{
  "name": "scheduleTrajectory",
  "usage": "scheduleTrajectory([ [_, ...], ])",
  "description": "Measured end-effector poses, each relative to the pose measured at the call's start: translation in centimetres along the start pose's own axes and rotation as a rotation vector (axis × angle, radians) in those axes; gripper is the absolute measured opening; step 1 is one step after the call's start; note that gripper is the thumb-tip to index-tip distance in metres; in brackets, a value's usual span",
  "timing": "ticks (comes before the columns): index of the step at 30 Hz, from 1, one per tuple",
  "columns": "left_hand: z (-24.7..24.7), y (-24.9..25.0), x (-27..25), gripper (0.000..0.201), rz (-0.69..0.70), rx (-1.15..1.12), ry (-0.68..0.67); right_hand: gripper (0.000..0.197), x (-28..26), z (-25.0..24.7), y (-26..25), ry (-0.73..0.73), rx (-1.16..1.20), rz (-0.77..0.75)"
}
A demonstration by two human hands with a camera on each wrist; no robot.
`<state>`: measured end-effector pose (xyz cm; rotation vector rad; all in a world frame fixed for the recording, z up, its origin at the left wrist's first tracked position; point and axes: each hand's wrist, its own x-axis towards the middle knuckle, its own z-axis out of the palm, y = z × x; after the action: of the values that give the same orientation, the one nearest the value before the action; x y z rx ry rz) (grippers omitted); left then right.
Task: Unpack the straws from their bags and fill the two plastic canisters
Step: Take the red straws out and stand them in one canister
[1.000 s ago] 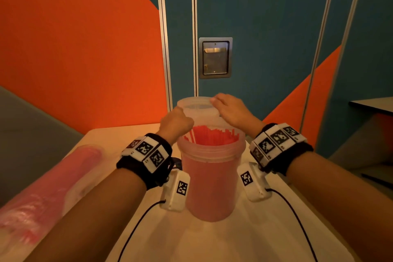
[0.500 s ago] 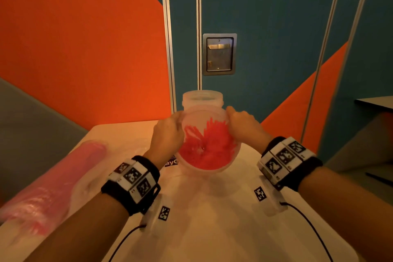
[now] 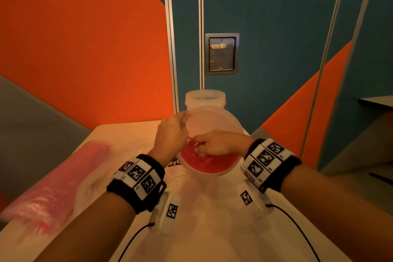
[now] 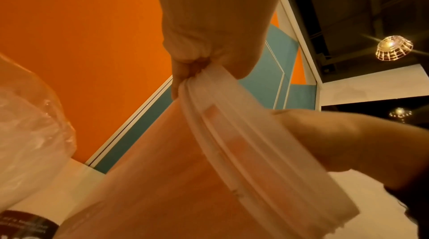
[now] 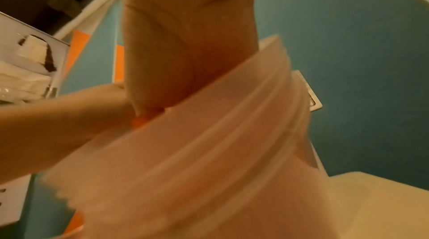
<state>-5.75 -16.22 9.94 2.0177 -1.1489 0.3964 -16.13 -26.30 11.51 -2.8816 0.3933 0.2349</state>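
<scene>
Plastic canister (image 3: 212,121) tilted (mouth toward camera) | left hand (image 3: 170,136) grips rim | right hand (image 3: 219,144) fingers in red straws (image 3: 210,160)

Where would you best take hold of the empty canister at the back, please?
Grip the empty canister round its narrow neck, coming from above or the right: it stands upright, and the tilted canister held by the left hand blocks its body.
</scene>
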Motion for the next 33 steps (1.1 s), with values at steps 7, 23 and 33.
scheduleTrajectory([
  [7,-0.4,-1.6,1.3,0.037,-0.084,-0.047,-0.021,0.034,-1.0,-3.0,-0.2,0.257,0.094,-0.145],
  [23,-1.6,-3.3,4.1,0.021,-0.455,-0.127,-0.175,0.065,-1.4,-2.3,-1.8,0.001,-0.164,-0.102],
  [33,-3.9,-5.8,1.0,0.021,-0.542,-0.449,-0.186,0.058,-0.4,-2.3,-0.9,0.089,-0.174,0.019],
])
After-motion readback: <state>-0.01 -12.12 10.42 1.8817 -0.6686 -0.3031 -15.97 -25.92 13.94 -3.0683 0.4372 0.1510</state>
